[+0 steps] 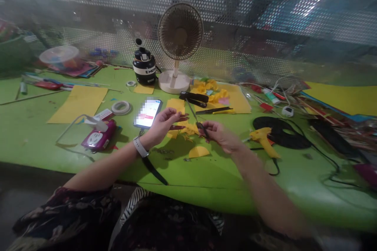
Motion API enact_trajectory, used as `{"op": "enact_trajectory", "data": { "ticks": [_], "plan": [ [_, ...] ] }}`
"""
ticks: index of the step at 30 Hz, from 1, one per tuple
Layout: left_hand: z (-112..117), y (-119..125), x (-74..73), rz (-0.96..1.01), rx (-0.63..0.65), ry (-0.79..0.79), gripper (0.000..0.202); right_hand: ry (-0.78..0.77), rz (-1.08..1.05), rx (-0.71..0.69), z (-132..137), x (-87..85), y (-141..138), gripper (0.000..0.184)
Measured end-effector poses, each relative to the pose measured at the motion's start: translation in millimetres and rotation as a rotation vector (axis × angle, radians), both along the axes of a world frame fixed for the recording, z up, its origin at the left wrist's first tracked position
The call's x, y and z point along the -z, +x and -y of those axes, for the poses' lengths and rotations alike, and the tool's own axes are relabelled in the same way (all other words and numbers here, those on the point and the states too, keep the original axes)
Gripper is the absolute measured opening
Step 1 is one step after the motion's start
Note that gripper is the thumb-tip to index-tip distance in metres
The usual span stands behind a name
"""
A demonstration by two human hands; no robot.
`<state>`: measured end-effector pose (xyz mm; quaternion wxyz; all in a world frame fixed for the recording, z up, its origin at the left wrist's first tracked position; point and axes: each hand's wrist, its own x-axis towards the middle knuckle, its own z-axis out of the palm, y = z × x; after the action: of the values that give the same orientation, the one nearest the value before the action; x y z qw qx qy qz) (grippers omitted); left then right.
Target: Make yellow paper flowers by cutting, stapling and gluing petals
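In the middle of the view, my right hand [219,135] grips a slim dark pointed tool [193,111] whose long thin end slants up and left; blur hides its exact kind. My left hand [163,123] is beside it with fingers apart, seemingly holding nothing. Small yellow paper pieces [188,128] lie beneath and between the two hands. Closer to me is a rounded yellow paper piece [199,151]. A lit phone [151,111] lies just behind my left hand.
Behind are a fan [174,82], a black bottle [144,68], a stapler [194,97] and yellow paper flowers [219,95]. To the left are a tape roll [121,107] and a purple power socket [98,137]. A yellow glue gun [265,141] with its cord lies right.
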<state>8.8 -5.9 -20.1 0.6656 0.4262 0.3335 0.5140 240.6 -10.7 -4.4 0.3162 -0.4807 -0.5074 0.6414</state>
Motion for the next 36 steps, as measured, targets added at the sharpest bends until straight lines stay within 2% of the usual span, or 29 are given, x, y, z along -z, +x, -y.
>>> {"op": "enact_trajectory", "data": {
  "ticks": [4,10,22,31,36],
  "plan": [
    [1,1,0.3,0.047,-0.024,0.023,0.031,0.004,0.026,0.007,9,1.6,-15,0.049],
    [4,4,-4.5,0.06,-0.022,-0.011,0.033,0.026,0.029,-0.057,17,2.4,-27,0.044],
    [6,3,-2.9,0.049,0.014,-0.043,0.031,0.062,0.065,-0.056,11,9.5,-28,0.05],
    [6,5,-2.8,0.041,-0.003,-0.058,0.026,0.078,0.097,-0.087,17,-2.0,-27,0.045],
    [5,6,-1.3,0.048,-0.008,-0.073,0.025,0.079,0.067,-0.07,17,-0.6,-28,0.046]
  ]
}}
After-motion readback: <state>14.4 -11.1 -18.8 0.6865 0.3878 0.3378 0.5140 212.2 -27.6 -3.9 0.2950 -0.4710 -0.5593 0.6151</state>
